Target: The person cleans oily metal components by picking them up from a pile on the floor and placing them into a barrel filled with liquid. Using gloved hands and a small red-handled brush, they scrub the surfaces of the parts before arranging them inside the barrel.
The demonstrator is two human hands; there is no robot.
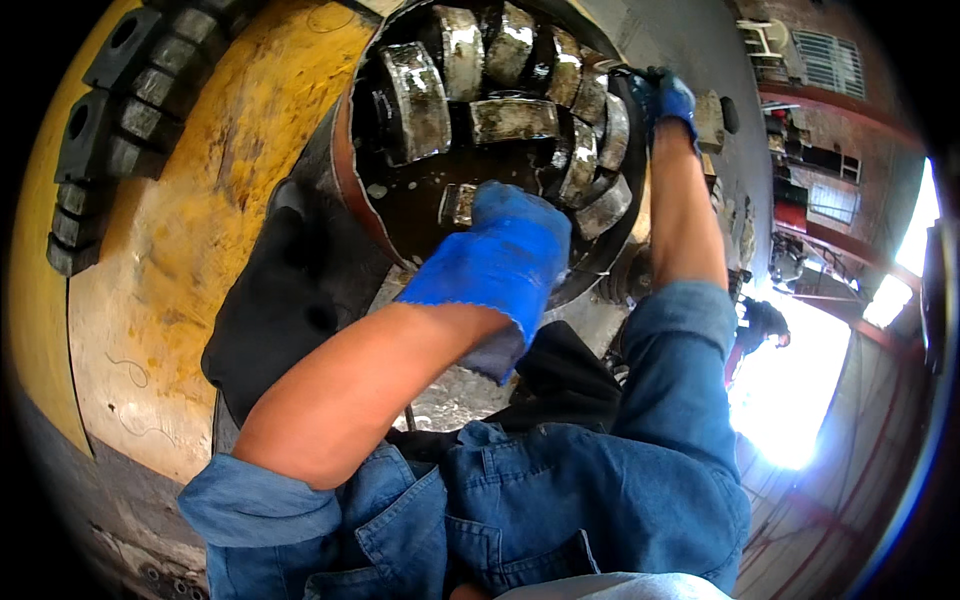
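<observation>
Around and inside the drum

In the drum: metal blocks, mostly along its far and right sides, with liquid below. Over its near part: left hand, by one block. At its right rim: right hand. Left of it: tabletop, bearing more blocks.

Left hand angled inward, right hand farther forward, grips unclear

Bright opening: white daylight floods in
Red beams: above the opening
Window: glowing, upper right of the opening
Floor: grey, upper left of the opening
Bench: yellow-stained, far left of the opening
</observation>
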